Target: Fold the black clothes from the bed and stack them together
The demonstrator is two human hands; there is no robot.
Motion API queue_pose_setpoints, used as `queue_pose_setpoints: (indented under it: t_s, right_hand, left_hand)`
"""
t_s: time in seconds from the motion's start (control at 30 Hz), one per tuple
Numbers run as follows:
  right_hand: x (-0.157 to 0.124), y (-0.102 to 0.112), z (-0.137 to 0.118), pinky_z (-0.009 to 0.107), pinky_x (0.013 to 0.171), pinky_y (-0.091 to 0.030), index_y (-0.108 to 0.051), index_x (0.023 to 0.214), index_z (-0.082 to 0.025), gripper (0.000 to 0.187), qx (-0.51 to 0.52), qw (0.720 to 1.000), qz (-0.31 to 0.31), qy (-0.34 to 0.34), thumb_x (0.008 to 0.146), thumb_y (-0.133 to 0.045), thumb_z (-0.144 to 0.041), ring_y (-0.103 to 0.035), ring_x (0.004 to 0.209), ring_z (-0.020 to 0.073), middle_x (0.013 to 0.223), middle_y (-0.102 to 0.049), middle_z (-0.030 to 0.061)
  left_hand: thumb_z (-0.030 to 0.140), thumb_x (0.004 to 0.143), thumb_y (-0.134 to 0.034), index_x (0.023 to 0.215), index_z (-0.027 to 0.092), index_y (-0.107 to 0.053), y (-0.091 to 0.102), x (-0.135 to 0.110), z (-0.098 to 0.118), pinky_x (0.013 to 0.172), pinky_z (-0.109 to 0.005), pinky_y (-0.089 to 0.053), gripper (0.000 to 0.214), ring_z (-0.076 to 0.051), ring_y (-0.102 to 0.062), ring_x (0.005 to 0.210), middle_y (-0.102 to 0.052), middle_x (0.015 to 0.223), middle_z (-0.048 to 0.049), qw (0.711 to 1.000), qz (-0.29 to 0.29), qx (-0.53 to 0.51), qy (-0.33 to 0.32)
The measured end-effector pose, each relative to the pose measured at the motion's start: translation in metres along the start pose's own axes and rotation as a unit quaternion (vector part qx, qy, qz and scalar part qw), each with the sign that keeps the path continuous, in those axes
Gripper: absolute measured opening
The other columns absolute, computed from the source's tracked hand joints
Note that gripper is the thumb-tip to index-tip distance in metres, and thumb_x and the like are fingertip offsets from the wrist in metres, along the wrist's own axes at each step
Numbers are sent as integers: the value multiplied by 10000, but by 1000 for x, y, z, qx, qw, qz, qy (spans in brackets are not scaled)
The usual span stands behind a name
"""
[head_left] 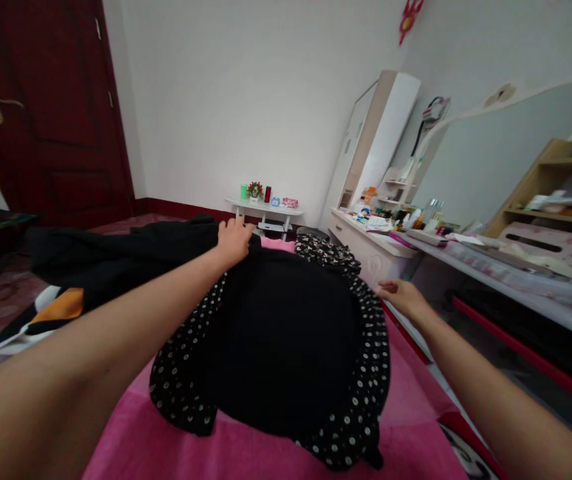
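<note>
A black garment (286, 333) with white-dotted black sleeves is spread on a pink bed cover (246, 453). The dotted sleeve (369, 353) on the right curves down along its side, and the other sleeve bends at the left. My left hand (235, 241) rests at the garment's far left edge, fingers apart, where it meets a pile of plain black cloth (116, 250). My right hand (403, 297) is beside the upper right edge of the dotted sleeve, with its fingers loosely bent and the fingertips close to the fabric. Whether they touch it is unclear.
Folded patterned black cloth (326, 252) lies beyond the garment. To the right stand a white dresser (366, 247) crowded with bottles and a mirror (506, 147). A small white table (266, 207) is by the far wall. A dark red door (51, 113) is at left.
</note>
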State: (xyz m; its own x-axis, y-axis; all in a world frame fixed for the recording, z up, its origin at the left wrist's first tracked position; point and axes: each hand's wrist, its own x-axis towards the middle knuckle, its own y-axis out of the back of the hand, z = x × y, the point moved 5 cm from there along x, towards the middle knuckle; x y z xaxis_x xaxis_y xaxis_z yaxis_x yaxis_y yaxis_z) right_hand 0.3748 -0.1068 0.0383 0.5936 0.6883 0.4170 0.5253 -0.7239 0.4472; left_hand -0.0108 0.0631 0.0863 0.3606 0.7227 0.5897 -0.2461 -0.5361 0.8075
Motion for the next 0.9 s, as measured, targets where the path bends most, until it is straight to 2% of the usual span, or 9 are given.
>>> queue_pose_setpoints:
  t_s: [0.13,0.2,0.27,0.4,0.57,0.67,0.77,0.83,0.9]
  right_hand:
    - [-22,-48,26,367,805,-497,-705,839,-154,177,-130,979,-153,42,677,-684,-222,-667,772,210,818,-721,58]
    - [-27,-65,27,348,825,-490,-698,904,-167,209,-172,967,-173,69,719,-651,-252,-663,829,202,880,-719,50]
    - [-28,-79,27,348,846,-481,-693,942,-172,239,-203,960,-177,73,726,-644,-262,-655,872,204,922,-712,50]
    - [-35,-103,30,398,907,-450,-687,1000,-144,323,-241,953,-170,64,742,-643,-332,-615,990,249,1043,-676,106]
    - [-71,-123,31,475,1000,-373,-654,1118,-195,356,-316,924,-176,126,804,-582,-347,-476,1210,310,1274,-569,119]
    - [-93,-118,21,453,1029,-358,-639,1130,-196,344,-244,930,-216,168,820,-557,-319,-487,1205,290,1243,-590,115]
    - [-117,-92,-1,403,922,-443,-664,886,-206,240,-92,945,-254,186,884,-484,-364,-592,1009,250,1034,-654,91]
    - [-141,-70,-23,363,792,-481,-616,750,-218,347,-6,936,-281,212,941,-374,-377,-614,850,222,852,-648,70]
    - [-172,-53,-46,355,751,-483,-610,794,-232,341,12,908,-323,267,939,-376,-432,-610,803,220,810,-638,63]
  left_hand:
    - [333,796,-629,1138,230,-633,-61,-42,49,998,-397,-347,357,-280,-512,1138,-557,1219,-101,979,-131,-99,-122]
    - [428,806,-610,1196,235,-606,-82,-62,66,985,-371,-372,435,-271,-532,1123,-559,1226,-100,958,-188,-152,-154]
    - [475,818,-582,1266,227,-560,-100,-79,74,983,-373,-386,513,-280,-524,1154,-526,1292,-118,945,-230,-180,-148]
    - [500,910,-415,1349,257,-477,-127,-105,76,1086,-457,-274,505,-288,-353,1337,-398,1452,-108,953,-220,-177,-107]
    - [506,936,-331,1372,262,-448,-136,-114,78,1113,-487,-224,514,-279,-298,1373,-373,1475,-104,964,-192,-161,-93]
    - [509,941,-305,1381,254,-438,-132,-113,79,1117,-491,-213,525,-280,-284,1382,-358,1485,-105,962,-201,-158,-94]
    - [496,946,-297,1389,240,-431,-129,-113,80,1121,-492,-205,529,-283,-268,1390,-338,1497,-110,961,-210,-154,-90]
    - [483,948,-299,1394,224,-430,-127,-113,81,1120,-498,-206,532,-291,-264,1391,-330,1500,-123,961,-212,-152,-90]
    - [477,948,-304,1393,215,-432,-127,-114,82,1117,-504,-210,532,-296,-267,1389,-331,1498,-131,962,-211,-149,-92]
